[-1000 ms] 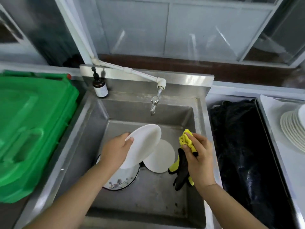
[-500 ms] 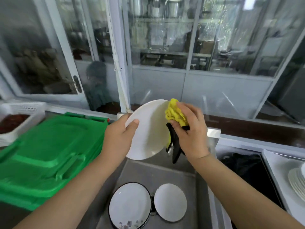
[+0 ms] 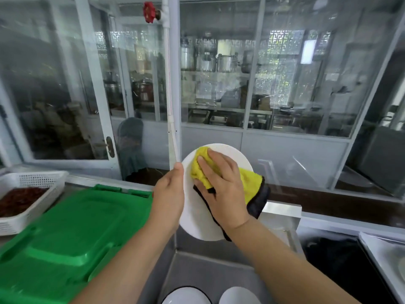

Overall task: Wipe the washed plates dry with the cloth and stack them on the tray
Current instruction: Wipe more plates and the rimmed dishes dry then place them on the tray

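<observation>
I hold a white plate [image 3: 197, 220] upright above the sink, its face turned toward me. My left hand [image 3: 169, 194] grips its left rim, thumb on the front. My right hand [image 3: 221, 185] presses a yellow-and-black cloth [image 3: 252, 183] flat against the plate's face, fingers spread over the yellow part. Down in the steel sink [image 3: 197, 273] lie two more plates: a black-rimmed plate [image 3: 186, 297] and a plain white plate [image 3: 237, 296], both cut off by the frame's bottom edge.
A green plastic lid [image 3: 72, 233] covers the counter on my left, with a white basket [image 3: 28, 194] of red stuff behind it. A black bin [image 3: 341, 264] sits right of the sink, a steel tray edge [image 3: 385, 260] beyond it. Glass partitions stand behind.
The plate has turned more upright and faces me. My right hand went from gripping the bunched cloth at the rim to pressing it flat on the plate's face. The view tilted upward.
</observation>
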{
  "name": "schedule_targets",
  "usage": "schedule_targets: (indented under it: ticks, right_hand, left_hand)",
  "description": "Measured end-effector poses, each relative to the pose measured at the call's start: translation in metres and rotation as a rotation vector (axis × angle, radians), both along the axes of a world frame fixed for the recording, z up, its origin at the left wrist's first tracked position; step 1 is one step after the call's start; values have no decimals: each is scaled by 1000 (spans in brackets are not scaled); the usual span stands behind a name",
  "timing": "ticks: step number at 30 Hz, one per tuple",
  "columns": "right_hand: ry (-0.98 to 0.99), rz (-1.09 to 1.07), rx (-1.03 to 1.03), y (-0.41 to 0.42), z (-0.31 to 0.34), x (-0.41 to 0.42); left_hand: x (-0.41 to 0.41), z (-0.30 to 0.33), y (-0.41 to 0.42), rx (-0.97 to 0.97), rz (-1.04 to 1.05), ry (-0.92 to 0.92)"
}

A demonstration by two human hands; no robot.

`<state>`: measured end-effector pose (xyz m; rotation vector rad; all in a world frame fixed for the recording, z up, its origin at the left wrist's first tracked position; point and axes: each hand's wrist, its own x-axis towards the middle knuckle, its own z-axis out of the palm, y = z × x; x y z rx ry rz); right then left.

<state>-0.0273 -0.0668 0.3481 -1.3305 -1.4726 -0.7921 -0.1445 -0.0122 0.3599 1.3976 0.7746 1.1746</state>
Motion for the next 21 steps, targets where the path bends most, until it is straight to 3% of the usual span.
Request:
schedule_targets:
  ticks: [5,9,13,18,21]
  right_hand:
    - [-181,99,-83,2,-10,-31]
    - [-210,62,-96,3,5,-28]
    - [-80,-32,-35,3,20,-23]
    - [157,-255,17,-10,22,-2]
    - [184,-302,-18,-13,18,-7]
  left_hand:
    - [-7,7,8,-81,-113,-217]
    - [-8,8,7,-48,-118,-222]
    - [-12,10,3,39,-83,-168]
    - [-21,6,-6,-36,-37,-198]
    - [-20,4,-10,-41,-49,-213]
